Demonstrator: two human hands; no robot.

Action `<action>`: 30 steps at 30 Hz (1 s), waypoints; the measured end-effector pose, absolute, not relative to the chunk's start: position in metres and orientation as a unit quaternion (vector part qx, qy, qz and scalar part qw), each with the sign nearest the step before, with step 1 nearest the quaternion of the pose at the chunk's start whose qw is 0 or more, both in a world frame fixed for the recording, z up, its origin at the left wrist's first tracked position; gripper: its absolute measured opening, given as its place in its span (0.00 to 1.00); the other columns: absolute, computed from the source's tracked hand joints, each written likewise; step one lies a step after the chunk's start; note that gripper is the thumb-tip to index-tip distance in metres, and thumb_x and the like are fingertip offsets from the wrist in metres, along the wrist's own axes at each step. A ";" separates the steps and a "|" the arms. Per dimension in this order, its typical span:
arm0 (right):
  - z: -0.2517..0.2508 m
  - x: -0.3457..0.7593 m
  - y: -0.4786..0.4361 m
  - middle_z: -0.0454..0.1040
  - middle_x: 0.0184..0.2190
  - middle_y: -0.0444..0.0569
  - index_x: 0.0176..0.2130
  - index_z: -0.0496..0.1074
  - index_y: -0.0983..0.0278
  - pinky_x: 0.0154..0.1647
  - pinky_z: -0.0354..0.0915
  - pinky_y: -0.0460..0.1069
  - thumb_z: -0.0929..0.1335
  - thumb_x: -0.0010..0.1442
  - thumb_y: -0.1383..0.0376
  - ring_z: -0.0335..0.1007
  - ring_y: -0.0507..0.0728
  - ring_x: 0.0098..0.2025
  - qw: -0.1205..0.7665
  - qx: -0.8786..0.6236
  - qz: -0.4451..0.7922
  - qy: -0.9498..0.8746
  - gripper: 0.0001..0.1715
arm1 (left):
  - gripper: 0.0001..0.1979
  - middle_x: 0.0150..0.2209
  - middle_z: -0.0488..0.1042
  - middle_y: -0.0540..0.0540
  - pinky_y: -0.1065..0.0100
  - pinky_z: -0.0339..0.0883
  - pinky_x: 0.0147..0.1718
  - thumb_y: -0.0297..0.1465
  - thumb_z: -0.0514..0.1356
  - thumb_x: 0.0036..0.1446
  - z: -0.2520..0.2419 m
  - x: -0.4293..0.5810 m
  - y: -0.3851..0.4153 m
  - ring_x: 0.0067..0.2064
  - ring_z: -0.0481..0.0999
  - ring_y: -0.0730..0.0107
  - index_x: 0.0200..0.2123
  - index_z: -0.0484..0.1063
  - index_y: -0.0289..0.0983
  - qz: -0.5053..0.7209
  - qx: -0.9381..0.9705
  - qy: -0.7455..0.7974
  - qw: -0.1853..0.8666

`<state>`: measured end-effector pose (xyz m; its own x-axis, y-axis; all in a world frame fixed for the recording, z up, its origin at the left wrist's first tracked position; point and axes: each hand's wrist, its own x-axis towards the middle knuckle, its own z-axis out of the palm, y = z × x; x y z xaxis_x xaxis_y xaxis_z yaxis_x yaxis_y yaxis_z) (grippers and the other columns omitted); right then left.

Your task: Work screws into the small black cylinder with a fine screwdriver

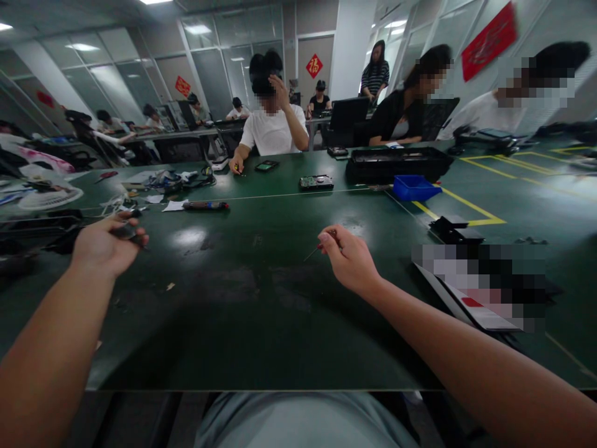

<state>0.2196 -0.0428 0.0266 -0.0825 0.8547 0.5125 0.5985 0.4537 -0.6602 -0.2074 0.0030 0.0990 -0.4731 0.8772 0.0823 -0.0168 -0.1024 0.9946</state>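
My right fingers (331,249) are clamped on a thin-shafted tool (313,252) over the bench (224,348), while, well apart, my left fingers (110,224) curl around a small dark object (125,231) I can't make out.

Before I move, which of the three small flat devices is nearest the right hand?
The silvery middle device. The green-faced device near a co-worker's hand and the dark device beside the black tray lie farther from the right hand.
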 end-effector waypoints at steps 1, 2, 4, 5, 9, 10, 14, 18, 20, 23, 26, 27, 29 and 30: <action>0.027 0.220 -0.043 0.75 0.28 0.46 0.38 0.69 0.62 0.33 0.62 0.50 0.60 0.70 0.57 0.73 0.56 0.31 0.452 -0.504 0.141 -0.722 0.15 | 0.08 0.27 0.62 0.49 0.67 0.59 0.34 0.19 0.51 0.50 0.100 -0.189 0.004 0.29 0.63 0.72 0.34 0.64 0.32 0.651 0.360 0.539 0.395; 0.027 0.220 -0.043 0.75 0.28 0.46 0.38 0.69 0.62 0.33 0.62 0.50 0.60 0.70 0.57 0.73 0.56 0.31 0.452 -0.505 0.140 -0.722 0.15 | 0.10 0.27 0.63 0.49 0.67 0.59 0.34 0.19 0.52 0.49 0.100 -0.170 0.005 0.29 0.63 0.71 0.36 0.65 0.32 0.647 0.361 0.511 0.436; 0.028 0.219 -0.043 0.75 0.28 0.46 0.38 0.69 0.62 0.34 0.62 0.50 0.60 0.70 0.57 0.73 0.56 0.31 0.452 -0.505 0.138 -0.722 0.15 | 0.12 0.28 0.65 0.48 0.67 0.60 0.33 0.20 0.54 0.47 0.098 -0.134 0.004 0.30 0.64 0.71 0.37 0.67 0.32 0.636 0.371 0.472 0.485; 0.028 0.219 -0.043 0.75 0.28 0.46 0.38 0.69 0.62 0.34 0.62 0.50 0.60 0.70 0.57 0.73 0.56 0.31 0.452 -0.505 0.137 -0.723 0.15 | 0.13 0.29 0.65 0.47 0.67 0.61 0.33 0.20 0.54 0.47 0.096 -0.117 0.003 0.30 0.65 0.70 0.38 0.68 0.32 0.618 0.381 0.456 0.516; 0.028 0.219 -0.043 0.75 0.28 0.46 0.38 0.69 0.61 0.34 0.62 0.50 0.60 0.70 0.57 0.74 0.56 0.32 0.451 -0.505 0.136 -0.724 0.14 | 0.15 0.32 0.67 0.45 0.66 0.63 0.32 0.25 0.55 0.46 0.085 -0.056 -0.007 0.31 0.67 0.67 0.40 0.69 0.33 0.569 0.404 0.420 0.581; 0.028 0.219 -0.043 0.75 0.27 0.46 0.38 0.69 0.61 0.34 0.62 0.50 0.60 0.70 0.57 0.73 0.56 0.31 0.449 -0.506 0.136 -0.724 0.14 | 0.17 0.34 0.68 0.45 0.66 0.63 0.32 0.25 0.56 0.45 0.081 -0.042 -0.010 0.32 0.68 0.67 0.42 0.69 0.33 0.553 0.421 0.415 0.588; 0.029 0.219 -0.043 0.75 0.27 0.46 0.38 0.69 0.61 0.33 0.61 0.50 0.60 0.69 0.56 0.73 0.57 0.31 0.445 -0.514 0.132 -0.721 0.15 | 0.23 0.42 0.70 0.45 0.63 0.65 0.42 0.22 0.59 0.45 0.061 0.001 -0.021 0.40 0.72 0.66 0.48 0.67 0.37 0.465 0.560 0.458 0.510; 0.029 0.218 -0.044 0.75 0.28 0.47 0.38 0.70 0.61 0.33 0.61 0.50 0.62 0.68 0.56 0.72 0.56 0.31 0.441 -0.514 0.126 -0.725 0.14 | 0.20 0.48 0.71 0.41 0.54 0.63 0.53 0.23 0.58 0.55 0.035 0.025 -0.027 0.50 0.72 0.57 0.51 0.65 0.38 0.360 0.703 0.510 0.339; 0.028 0.217 -0.045 0.75 0.29 0.47 0.38 0.70 0.62 0.33 0.61 0.50 0.63 0.67 0.57 0.72 0.56 0.31 0.439 -0.510 0.126 -0.729 0.12 | 0.17 0.48 0.72 0.39 0.52 0.64 0.53 0.23 0.58 0.58 0.022 0.028 -0.028 0.51 0.72 0.55 0.51 0.65 0.37 0.320 0.744 0.509 0.291; 0.028 0.216 -0.045 0.74 0.28 0.46 0.38 0.70 0.61 0.31 0.61 0.49 0.63 0.67 0.58 0.70 0.55 0.30 0.432 -0.509 0.128 -0.733 0.12 | 0.15 0.48 0.73 0.40 0.52 0.66 0.52 0.23 0.59 0.59 0.005 0.026 -0.023 0.51 0.72 0.54 0.50 0.69 0.38 0.273 0.806 0.467 0.240; 0.027 0.215 -0.045 0.72 0.24 0.44 0.34 0.71 0.61 0.28 0.58 0.49 0.64 0.67 0.55 0.67 0.54 0.26 0.421 -0.517 0.122 -0.735 0.15 | 0.16 0.49 0.74 0.42 0.51 0.65 0.52 0.22 0.60 0.58 -0.006 0.019 -0.014 0.51 0.72 0.54 0.49 0.72 0.40 0.238 0.860 0.417 0.172; 0.027 0.215 -0.045 0.71 0.23 0.43 0.32 0.70 0.61 0.27 0.57 0.48 0.65 0.66 0.54 0.66 0.53 0.25 0.419 -0.519 0.120 -0.735 0.16 | 0.17 0.49 0.74 0.42 0.50 0.65 0.53 0.22 0.60 0.58 -0.008 0.017 -0.012 0.51 0.71 0.54 0.49 0.73 0.40 0.230 0.870 0.409 0.153; 0.028 0.214 -0.046 0.70 0.21 0.43 0.30 0.70 0.61 0.26 0.57 0.48 0.66 0.65 0.53 0.65 0.53 0.24 0.420 -0.522 0.118 -0.733 0.17 | 0.18 0.49 0.74 0.43 0.49 0.64 0.53 0.22 0.60 0.58 -0.011 0.015 -0.008 0.50 0.71 0.55 0.51 0.73 0.41 0.226 0.878 0.400 0.136; 0.028 0.214 -0.046 0.69 0.21 0.43 0.30 0.70 0.61 0.26 0.57 0.48 0.66 0.65 0.53 0.64 0.53 0.23 0.423 -0.522 0.119 -0.731 0.17 | 0.18 0.49 0.75 0.43 0.49 0.64 0.53 0.22 0.60 0.59 -0.011 0.015 -0.006 0.50 0.72 0.55 0.52 0.73 0.42 0.230 0.876 0.399 0.141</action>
